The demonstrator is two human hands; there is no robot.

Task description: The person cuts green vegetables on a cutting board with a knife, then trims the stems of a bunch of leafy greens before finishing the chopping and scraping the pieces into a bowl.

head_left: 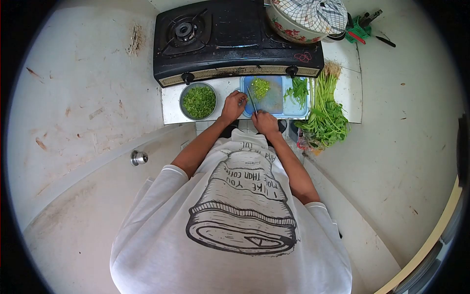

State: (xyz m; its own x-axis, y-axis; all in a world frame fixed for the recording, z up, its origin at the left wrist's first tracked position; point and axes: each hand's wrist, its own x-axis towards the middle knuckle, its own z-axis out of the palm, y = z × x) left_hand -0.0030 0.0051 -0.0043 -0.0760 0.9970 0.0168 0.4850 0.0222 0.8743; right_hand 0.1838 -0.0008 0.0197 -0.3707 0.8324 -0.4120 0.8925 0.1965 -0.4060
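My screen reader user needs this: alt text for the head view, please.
A person's right hand holds a knife over a blue cutting board with chopped greens, left hand beside it. A bowl of chopped greens sits left, a stove behind.

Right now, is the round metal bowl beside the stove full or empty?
Nearly full: the round metal bowl holds chopped green leaves that cover its bottom and reach close to the rim.

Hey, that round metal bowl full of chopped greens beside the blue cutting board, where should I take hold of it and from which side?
Probably grip the round metal bowl of chopped greens at its bare rim, coming from its near left edge. The black gas stove crowds its far side, and the left hand sits to its right by the blue cutting board. The greens fill it nearly to the top, so keep it level.
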